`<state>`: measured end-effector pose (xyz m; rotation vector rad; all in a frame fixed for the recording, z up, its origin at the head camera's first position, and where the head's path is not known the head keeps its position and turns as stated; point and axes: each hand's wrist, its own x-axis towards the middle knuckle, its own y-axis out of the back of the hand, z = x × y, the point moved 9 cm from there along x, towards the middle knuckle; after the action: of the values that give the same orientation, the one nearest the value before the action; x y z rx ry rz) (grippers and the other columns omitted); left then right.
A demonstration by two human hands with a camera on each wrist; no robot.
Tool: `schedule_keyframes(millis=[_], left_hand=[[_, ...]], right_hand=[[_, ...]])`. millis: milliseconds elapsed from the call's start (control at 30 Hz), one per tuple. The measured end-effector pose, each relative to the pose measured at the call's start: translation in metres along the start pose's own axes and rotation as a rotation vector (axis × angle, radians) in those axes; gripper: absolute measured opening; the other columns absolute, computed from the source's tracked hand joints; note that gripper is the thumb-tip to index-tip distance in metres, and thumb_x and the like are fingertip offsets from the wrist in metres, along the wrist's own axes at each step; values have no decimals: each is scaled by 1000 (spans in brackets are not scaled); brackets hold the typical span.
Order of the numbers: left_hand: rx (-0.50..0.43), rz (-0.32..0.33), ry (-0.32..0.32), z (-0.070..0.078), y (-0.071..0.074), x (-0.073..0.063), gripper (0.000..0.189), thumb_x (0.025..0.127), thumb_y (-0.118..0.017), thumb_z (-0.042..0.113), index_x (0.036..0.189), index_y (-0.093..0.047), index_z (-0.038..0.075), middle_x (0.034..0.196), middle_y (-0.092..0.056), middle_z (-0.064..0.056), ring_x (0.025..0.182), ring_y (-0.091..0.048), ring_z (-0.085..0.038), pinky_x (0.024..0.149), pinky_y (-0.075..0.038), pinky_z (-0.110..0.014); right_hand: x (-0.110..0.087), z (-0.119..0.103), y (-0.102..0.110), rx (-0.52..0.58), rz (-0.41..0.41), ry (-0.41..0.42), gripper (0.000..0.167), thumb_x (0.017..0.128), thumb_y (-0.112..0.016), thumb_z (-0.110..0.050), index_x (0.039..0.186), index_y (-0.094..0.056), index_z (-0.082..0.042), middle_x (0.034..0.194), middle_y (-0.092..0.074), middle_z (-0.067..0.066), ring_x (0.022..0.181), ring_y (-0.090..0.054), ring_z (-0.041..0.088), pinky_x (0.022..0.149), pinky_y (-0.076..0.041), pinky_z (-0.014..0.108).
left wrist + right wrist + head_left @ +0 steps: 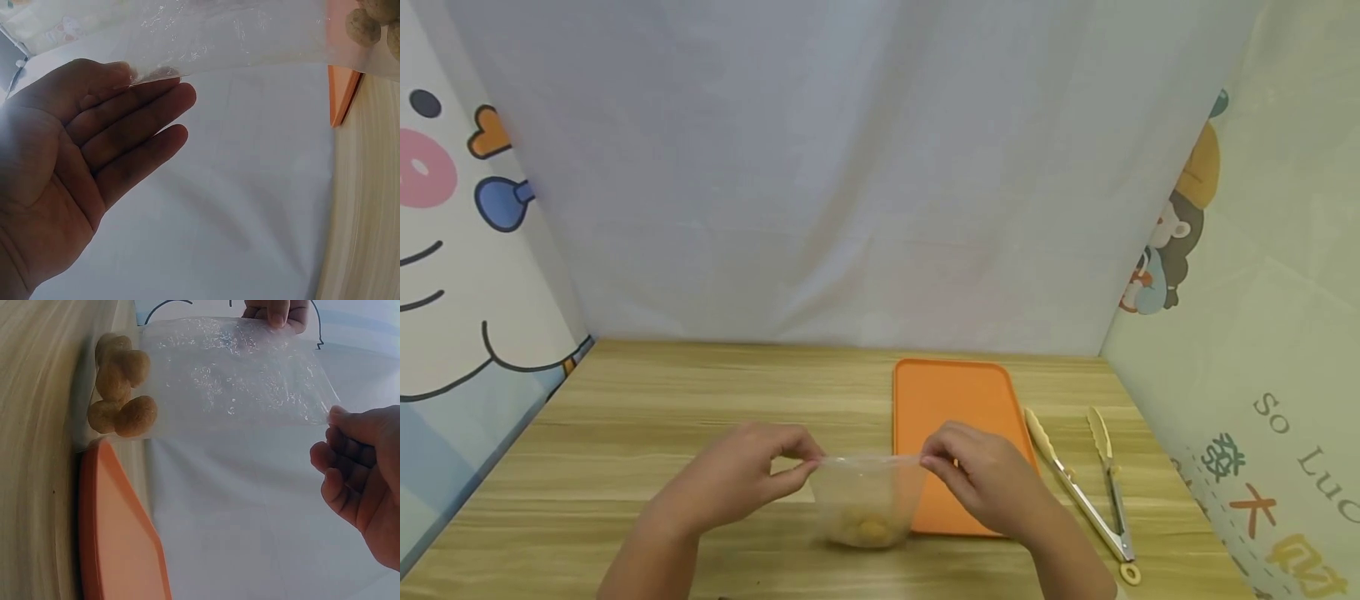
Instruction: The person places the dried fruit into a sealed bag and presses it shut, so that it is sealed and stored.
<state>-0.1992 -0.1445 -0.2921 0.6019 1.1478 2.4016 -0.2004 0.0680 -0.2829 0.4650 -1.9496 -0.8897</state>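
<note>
A clear plastic bag [842,492] hangs between my two hands near the front of the table. My left hand [737,479] pinches its left top corner between thumb and fingers; in the left wrist view the other fingers extend below the pinch. The right top corner is pinched by my right hand [988,475], whose remaining fingers curl loosely in the right wrist view. Several round brown pieces [114,381], with a slightly rough surface, lie bunched at the bottom of the bag. The bag's top edge is drawn fairly straight.
Behind the right hand an orange tray [951,400] lies on the wood-grain table [722,375], partly covered by that hand and the bag. Metal tongs [1093,508] with cream tips lie spread to its right. Cloth walls [812,192] enclose the back and sides.
</note>
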Motion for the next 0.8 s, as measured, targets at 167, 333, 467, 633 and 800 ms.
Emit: schedule_keyframes(millis=[167,333,467,633,800], left_hand=[[-10,-20,-1,0,-2,0,8,99,-60,25,99,-67,28,98,-70,19,99,-68,-4,83,-56,-32],[-14,-2,-56,3,-1,0,7,99,-60,27,99,-67,26,95,-70,18,90,-67,-1,77,-55,-27],[-18,-4,-56,3,-1,0,8,100,-58,28,100,-66,27,97,-70,19,92,-67,-2,77,-55,-27],[-29,-17,-19,1,-5,2,8,100,-59,27,100,-67,28,99,-69,19,102,-67,-6,86,-55,-32],[-20,18,-54,5,-8,5,7,98,-62,23,99,-67,26,97,-69,20,97,-66,-1,86,-55,-30]], right_hand=[[0,0,-2,-23,-23,-16,6,100,-57,-18,95,-59,-17,87,-57,-12,65,-42,-3,59,-37,7],[0,0,-4,-28,-42,-25,6,97,-61,-13,96,-57,-18,86,-55,-13,64,-40,-3,58,-36,8],[0,2,-3,-14,-37,-38,9,96,-63,-13,95,-58,-20,85,-55,-14,66,-43,-4,58,-37,8],[0,2,-4,26,-30,-17,6,96,-64,-17,96,-60,-22,85,-55,-15,71,-49,-4,59,-40,6],[0,-1,-8,46,-34,7,6,95,-65,-18,97,-62,-23,86,-56,-15,72,-49,-4,58,-41,7]])
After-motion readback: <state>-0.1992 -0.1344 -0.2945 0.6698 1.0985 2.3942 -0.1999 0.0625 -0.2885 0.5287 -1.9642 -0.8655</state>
